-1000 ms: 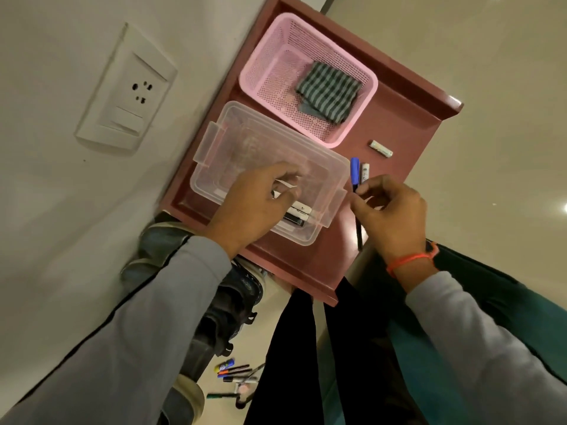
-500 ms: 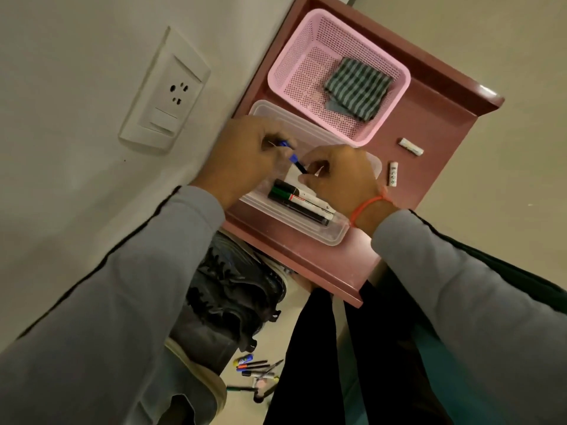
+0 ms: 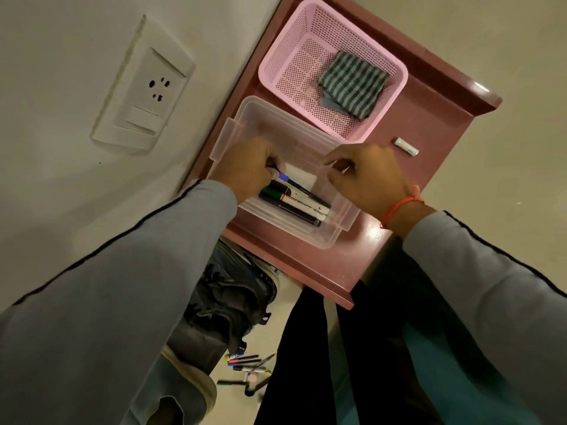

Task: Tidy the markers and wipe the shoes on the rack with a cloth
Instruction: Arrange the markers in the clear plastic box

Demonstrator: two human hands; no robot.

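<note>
Left hand (image 3: 248, 170) has its grip pinched around a blue-capped marker (image 3: 283, 177), lowering-angle inside the clear plastic box (image 3: 328, 237), right above the other markers (image 3: 294, 204) lying in there. Right hand (image 3: 368, 176) hovers at the box's far edge, fingers curled with nothing clearly in them. Striped cloth (image 3: 351, 84) sits in the pink basket (image 3: 276, 69) on top of the rack (image 3: 435, 118); shoes (image 3: 233, 299) sit below.
</note>
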